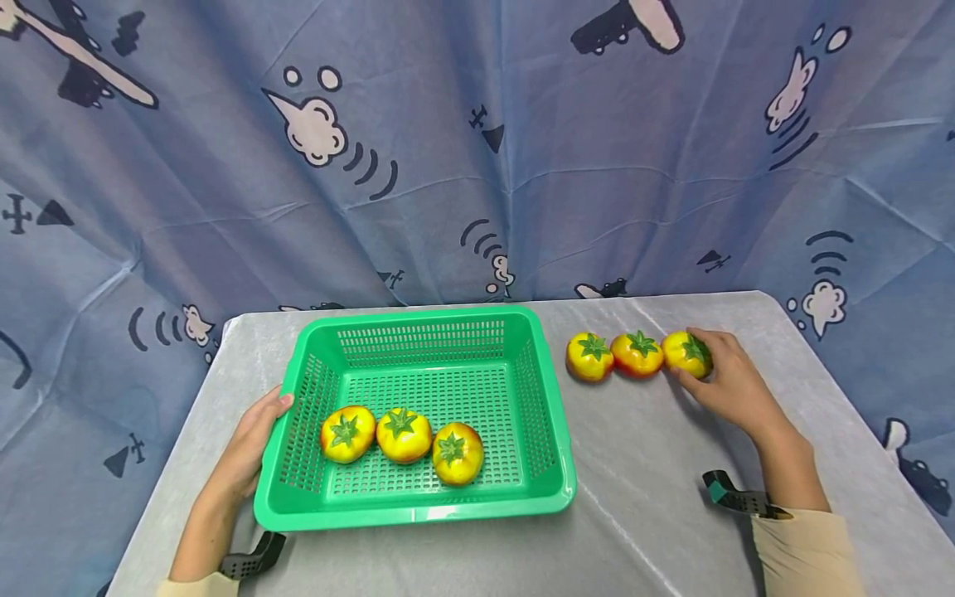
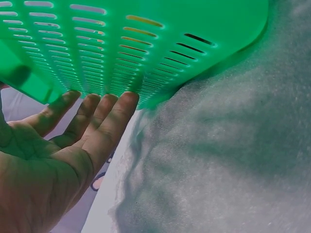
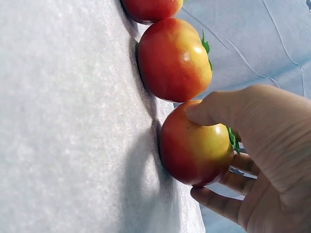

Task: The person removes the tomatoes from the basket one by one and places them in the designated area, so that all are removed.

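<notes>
My right hand pinches a yellow-red tomato with a green leafy top, thumb on one side and fingers on the other. The right wrist view shows this tomato low over the grey cloth, at the end of a row. Beside it sit a middle tomato and a left tomato. My left hand is at the left side of a green plastic basket, thumb at its rim. Straight fingers touch the slotted outer wall in the left wrist view. Three tomatoes lie inside.
A grey cloth covers the table under the basket and tomatoes. Behind the table's far edge hangs a blue patterned curtain. Each wrist wears a black band, such as the right band.
</notes>
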